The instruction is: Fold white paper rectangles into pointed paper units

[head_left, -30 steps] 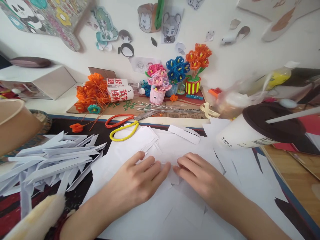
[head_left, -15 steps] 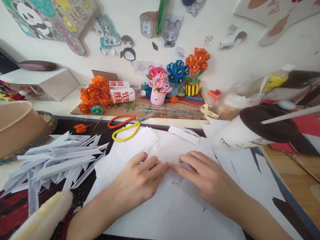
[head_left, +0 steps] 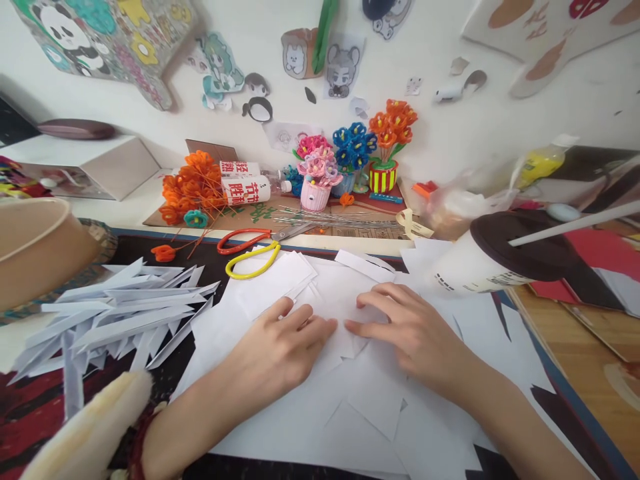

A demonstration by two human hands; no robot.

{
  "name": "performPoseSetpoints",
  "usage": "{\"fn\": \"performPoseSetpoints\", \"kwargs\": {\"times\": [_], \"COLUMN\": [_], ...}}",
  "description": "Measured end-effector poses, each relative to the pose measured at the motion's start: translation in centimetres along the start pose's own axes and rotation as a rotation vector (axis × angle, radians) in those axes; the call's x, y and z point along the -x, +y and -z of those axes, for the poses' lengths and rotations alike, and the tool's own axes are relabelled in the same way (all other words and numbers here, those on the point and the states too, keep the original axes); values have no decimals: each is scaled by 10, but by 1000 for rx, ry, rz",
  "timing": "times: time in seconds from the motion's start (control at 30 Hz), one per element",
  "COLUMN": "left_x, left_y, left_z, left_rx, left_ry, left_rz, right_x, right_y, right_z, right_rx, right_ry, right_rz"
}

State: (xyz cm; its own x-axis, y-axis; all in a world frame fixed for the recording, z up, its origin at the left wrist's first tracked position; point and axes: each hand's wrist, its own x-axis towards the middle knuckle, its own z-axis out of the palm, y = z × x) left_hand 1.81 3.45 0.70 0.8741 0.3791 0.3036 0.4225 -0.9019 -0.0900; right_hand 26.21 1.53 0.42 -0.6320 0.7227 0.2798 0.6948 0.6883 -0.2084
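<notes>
Small white paper (head_left: 353, 347) lies between left hand (head_left: 295, 337) and right hand (head_left: 407, 327), corner showing, rest hard to see; cannot tell if either hand pinches it. Under it, big white sheets (head_left: 300, 427), plain, flat, spread in messy overlapping layer, edges not lined up. Just past left hand, little stack of white papers (head_left: 293, 270), flat, corners poking out. Off to left, folded white strips (head_left: 135, 323), long and thin, heaped every which way.

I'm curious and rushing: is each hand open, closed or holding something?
Left hand: fingers bent at the paper; grip cannot be told.
Right hand: open, fingers loosely bent; nothing visibly held.
</notes>
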Motion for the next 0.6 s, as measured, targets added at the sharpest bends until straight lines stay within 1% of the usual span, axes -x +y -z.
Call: {"fn": "performPoseSetpoints", "kwargs": {"times": [0.23,0.43,0.6], "left_x": [4,5,8], "left_y": [-2,-6,-9], "left_z": [-3,1,7], "left_rx": [-17,37,97], "left_ry": [4,-6,-50], "left_rz": [-4,23,113], "right_x": [-1,1,2], "right_y": [0,2,2], "right_z": [3,4,3], "right_rx": [55,-72,-112], "right_ry": [-33,-67,-79], "right_rz": [29,-85,-120]}}
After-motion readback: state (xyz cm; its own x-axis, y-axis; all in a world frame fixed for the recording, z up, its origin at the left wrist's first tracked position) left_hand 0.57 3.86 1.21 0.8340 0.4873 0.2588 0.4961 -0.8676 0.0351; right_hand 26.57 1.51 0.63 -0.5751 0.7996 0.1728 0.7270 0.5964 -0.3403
